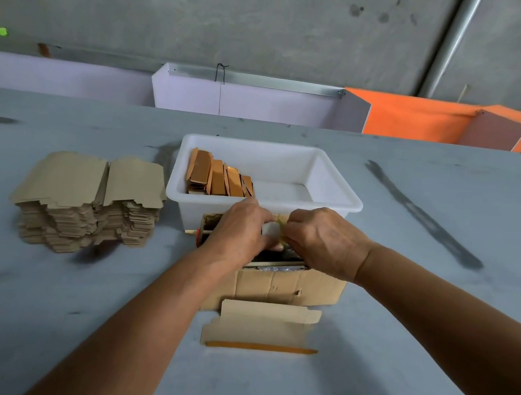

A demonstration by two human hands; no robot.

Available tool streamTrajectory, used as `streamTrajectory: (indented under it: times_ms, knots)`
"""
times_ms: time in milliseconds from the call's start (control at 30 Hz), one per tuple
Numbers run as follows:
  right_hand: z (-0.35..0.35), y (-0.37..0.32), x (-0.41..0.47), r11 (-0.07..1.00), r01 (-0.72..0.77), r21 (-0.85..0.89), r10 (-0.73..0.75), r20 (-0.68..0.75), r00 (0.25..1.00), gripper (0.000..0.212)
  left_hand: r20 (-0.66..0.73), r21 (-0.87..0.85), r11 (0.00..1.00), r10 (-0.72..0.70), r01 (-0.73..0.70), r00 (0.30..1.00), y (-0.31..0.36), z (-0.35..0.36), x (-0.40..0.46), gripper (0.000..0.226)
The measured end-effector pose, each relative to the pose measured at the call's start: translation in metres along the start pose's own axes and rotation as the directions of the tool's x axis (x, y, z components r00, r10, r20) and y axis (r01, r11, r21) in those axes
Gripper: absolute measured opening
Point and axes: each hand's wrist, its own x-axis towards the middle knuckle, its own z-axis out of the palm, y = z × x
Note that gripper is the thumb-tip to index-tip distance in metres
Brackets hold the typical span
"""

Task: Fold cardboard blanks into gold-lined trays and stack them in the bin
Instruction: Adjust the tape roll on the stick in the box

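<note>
Bin (336,187) right half open, blank stack (88,202) blocks left — cardboard box (291,286) ahead

Your blanks (88,196) sit in a tall, ragged brown stack at the left, just beside the white bin (336,187). Inside it, along the left wall, gold-lined trays (219,176) stand on edge, leaning in a row. One part-folded blank (261,327) lies flat nearest you, gold strip along its near edge.
</note>
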Motion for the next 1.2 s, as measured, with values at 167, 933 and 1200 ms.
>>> streamTrajectory:
  times_ms: [167, 933, 1200]
  knots:
    - [-0.001, 0.000, 0.001, 1.000, 0.006, -0.022, -0.006, 0.001, 1.000, 0.014, 0.004, 0.004, 1.000, -0.006, 0.006, 1.000, 0.001, 0.000, 0.000, 0.018]
    - [-0.007, 0.008, 0.008, 0.996, -0.026, 0.088, 0.027, -0.006, 1.000, 0.024, 0.059, -0.024, 0.999, -0.038, 0.040, 0.998, 0.003, -0.003, -0.001, 0.028]
    - [-0.005, 0.006, 0.004, 0.987, -0.042, 0.157, 0.050, -0.047, 0.998, 0.019, 0.055, -0.020, 1.000, -0.023, 0.024, 0.998, 0.003, -0.003, -0.002, 0.018]
